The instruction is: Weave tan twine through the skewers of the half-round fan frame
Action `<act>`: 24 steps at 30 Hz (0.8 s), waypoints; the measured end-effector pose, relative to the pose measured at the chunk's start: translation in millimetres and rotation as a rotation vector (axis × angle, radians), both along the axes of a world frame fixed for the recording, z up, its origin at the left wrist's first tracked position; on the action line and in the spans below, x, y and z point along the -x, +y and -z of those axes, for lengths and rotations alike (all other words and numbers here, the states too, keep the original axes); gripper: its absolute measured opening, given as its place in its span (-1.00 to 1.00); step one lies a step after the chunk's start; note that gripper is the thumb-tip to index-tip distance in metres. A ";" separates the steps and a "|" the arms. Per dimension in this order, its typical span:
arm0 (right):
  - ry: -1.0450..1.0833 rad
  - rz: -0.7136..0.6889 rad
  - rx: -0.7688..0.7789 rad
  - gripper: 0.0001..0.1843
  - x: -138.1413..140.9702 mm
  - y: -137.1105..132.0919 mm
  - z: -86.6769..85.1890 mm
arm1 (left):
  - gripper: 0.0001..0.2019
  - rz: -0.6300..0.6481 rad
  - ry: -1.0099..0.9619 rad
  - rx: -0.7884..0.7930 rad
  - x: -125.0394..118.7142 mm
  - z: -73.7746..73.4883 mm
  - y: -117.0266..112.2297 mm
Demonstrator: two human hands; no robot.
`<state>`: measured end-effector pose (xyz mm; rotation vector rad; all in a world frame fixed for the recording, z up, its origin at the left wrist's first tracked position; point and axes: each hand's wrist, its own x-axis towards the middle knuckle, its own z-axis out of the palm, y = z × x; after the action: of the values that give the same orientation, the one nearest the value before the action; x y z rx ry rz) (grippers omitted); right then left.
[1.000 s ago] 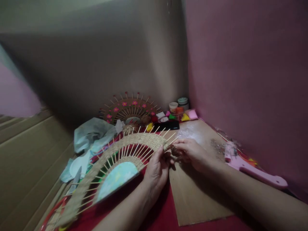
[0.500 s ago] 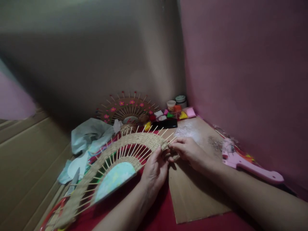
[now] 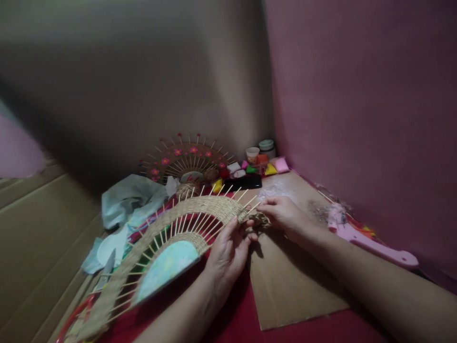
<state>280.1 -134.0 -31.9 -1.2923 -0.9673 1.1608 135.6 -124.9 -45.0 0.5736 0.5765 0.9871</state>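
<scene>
Fingers of the left hand, in the head view, closed lightly on the right end of the fan, thumb against its woven band and fingertips curled beyond. Those of the right hand were bent nearly together beside a bunch of cord; I could not tell whether they gripped it. I saw the fan slanted above the red cloth, left of the cardboard. I judged it light, its thin sticks stiff but snappable, its weave bendable, best held by the band.

Woven fan, partly hidden behind left hand
</scene>
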 end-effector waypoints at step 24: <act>-0.211 -0.292 -0.129 -0.81 0.4 -8.9 -9.8 | -0.83 0.044 -0.062 -0.050 1.1 -12.6 -4.5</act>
<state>279.6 -142.9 -22.1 -1.2126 -1.4007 1.1746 134.5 -129.4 -32.4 0.5957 0.4837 0.9769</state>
